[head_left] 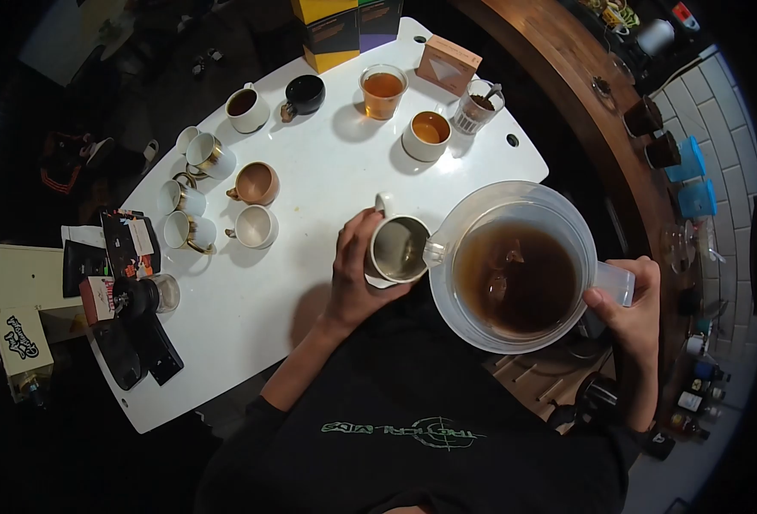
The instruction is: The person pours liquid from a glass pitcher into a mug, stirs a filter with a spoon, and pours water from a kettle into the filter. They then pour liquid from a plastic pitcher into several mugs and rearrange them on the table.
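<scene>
My left hand is wrapped round a white mug, whose inside looks greyish with a little liquid or sheen in it. In my right hand is the handle of a large translucent pitcher with brown liquid inside. The pitcher's spout is at the mug's right rim; whether liquid is flowing is too small to tell. Beyond the mug, a small white cup holds amber liquid, and a clear plastic cup of amber liquid stands farther back.
On the white table stand several mugs at the left, a black cup, a pink box and a glass with dark grounds. A grinder lies near the left edge. A wooden counter curves along the right.
</scene>
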A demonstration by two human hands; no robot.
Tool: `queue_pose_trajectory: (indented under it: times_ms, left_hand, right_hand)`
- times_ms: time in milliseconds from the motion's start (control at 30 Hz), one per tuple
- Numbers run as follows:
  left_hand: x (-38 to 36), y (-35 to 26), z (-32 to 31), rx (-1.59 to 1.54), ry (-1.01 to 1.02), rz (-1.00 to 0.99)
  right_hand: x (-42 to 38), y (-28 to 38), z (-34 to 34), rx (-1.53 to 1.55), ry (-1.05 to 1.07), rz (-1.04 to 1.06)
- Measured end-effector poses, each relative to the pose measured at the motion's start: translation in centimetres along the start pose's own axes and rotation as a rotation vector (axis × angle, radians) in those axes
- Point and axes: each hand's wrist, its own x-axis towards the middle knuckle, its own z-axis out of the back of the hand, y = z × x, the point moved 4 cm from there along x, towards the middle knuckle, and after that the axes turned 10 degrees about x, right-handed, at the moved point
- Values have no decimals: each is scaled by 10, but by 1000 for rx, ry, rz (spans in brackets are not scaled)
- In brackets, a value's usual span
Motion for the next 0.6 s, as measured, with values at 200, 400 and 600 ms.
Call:
queue_pose_trajectory:
  times_ms: [200,400,600]
  left_hand:
    - [-21,-7,13,-76,116,-25]
    - [-33,-7,26,-98,143,-45]
    - [-40,-4,30,-135,137,-51]
  right_hand:
    - [-24,30,-29,-54,-47,-76]
    - [-41,44,-46,-92,-13,-194]
    - [-51,55,-56,-131,2,-222]
